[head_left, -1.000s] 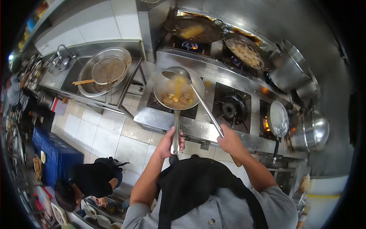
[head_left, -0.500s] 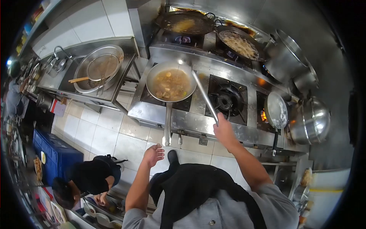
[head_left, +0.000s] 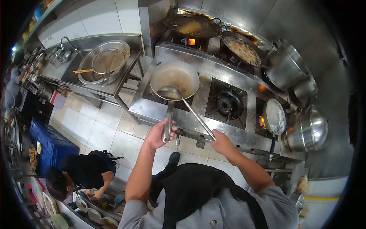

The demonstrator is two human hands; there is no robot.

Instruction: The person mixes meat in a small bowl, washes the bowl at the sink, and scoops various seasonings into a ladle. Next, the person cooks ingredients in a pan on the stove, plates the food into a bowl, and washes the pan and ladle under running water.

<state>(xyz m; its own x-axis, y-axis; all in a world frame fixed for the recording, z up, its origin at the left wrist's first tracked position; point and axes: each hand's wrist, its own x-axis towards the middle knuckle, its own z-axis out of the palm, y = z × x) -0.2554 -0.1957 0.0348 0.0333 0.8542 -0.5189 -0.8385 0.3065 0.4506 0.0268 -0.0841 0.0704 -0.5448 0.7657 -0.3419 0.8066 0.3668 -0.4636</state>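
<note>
My left hand is wrapped round the handle of a frying pan at the front left burner. Brownish liquid with pieces of food lies in the pan, its contents partly hidden by a ladle. In my right hand is the long metal handle of that ladle. The ladle's bowl rests inside the pan near its handle side; what it holds, if anything, I cannot make out.
Behind are two dark woks with frothing contents. Right of the pan stand a burner grate, a small tilted pan over flame and steel pots. Left, a basin holds a strainer. A person bends at lower left.
My left hand has moved up and closed round the pan's handle. The ladle's bowl has swung from the pan's far rim down to its near side.
</note>
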